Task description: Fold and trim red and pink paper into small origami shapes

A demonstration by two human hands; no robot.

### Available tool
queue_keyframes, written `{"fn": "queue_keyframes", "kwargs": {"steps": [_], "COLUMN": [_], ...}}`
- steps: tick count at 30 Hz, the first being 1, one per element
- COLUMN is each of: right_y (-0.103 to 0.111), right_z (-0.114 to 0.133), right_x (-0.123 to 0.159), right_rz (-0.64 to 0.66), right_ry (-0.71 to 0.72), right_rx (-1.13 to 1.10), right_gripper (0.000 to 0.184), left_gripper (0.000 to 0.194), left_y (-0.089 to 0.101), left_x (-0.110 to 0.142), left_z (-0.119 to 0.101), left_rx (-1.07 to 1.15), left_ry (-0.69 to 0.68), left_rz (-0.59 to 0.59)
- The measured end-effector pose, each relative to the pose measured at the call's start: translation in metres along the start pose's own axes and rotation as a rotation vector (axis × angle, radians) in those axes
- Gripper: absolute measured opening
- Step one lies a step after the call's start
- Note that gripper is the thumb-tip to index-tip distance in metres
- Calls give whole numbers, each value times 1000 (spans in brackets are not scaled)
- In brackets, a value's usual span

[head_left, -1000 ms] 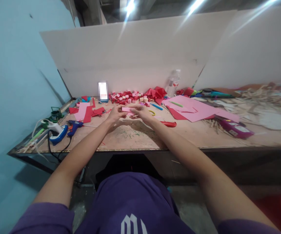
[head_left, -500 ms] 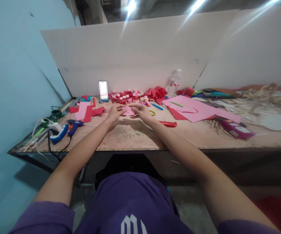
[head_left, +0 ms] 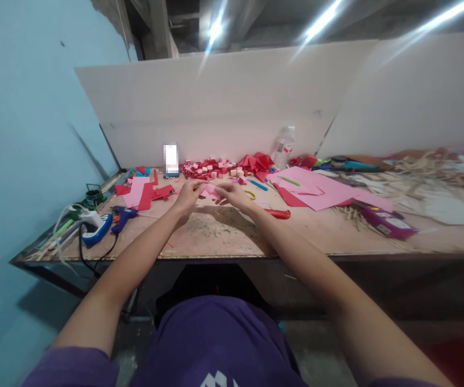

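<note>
Between my two hands is a small piece of pink paper (head_left: 210, 190), held up over the middle of the table (head_left: 211, 242). My left hand (head_left: 191, 193) pinches its left side. The fingers of my right hand (head_left: 232, 194) are closed on its right side. Fingers cover part of the paper, so its folds are hard to make out. Just behind the hands lies a pile of small red and pink paper cubes (head_left: 211, 169). Yellow scissors handles (head_left: 250, 194) show beside my right hand, and a red-handled tool (head_left: 278, 214) lies nearer to me.
A phone (head_left: 171, 160) stands at the back. To the left are a blue glue gun (head_left: 123, 219), a power strip (head_left: 98, 231) with cables, and red and pink paper scraps (head_left: 145, 196). Rightward lie pink sheets (head_left: 324, 188), a bottle (head_left: 284, 148) and a purple packet (head_left: 389, 221).
The pink paper has been turned and looks narrower between my fingers. My hands have drawn slightly closer together. The camera view has tipped up a little.
</note>
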State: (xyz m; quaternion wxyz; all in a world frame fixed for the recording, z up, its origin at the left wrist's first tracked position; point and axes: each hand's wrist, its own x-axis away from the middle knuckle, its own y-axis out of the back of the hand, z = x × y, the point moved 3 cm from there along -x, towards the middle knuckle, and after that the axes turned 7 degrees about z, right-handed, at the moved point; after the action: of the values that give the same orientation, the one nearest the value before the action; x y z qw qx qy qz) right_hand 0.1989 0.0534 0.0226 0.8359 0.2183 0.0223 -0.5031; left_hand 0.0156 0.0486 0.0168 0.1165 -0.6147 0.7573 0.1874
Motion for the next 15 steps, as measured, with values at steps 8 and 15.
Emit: {"fn": "queue_keyframes", "kwargs": {"steps": [8, 15], "right_y": [4, -35], "right_z": [78, 65], "right_x": [39, 109], "right_rz": [122, -98], "right_ry": [9, 35], "right_rx": [174, -182], "right_gripper": [42, 31], "left_gripper": [34, 17], "left_y": [-14, -42], "left_x": [26, 103], "left_z": [-76, -95], "left_rx": [-376, -133], "left_ry": [-284, -216], "left_rz": [255, 89]}}
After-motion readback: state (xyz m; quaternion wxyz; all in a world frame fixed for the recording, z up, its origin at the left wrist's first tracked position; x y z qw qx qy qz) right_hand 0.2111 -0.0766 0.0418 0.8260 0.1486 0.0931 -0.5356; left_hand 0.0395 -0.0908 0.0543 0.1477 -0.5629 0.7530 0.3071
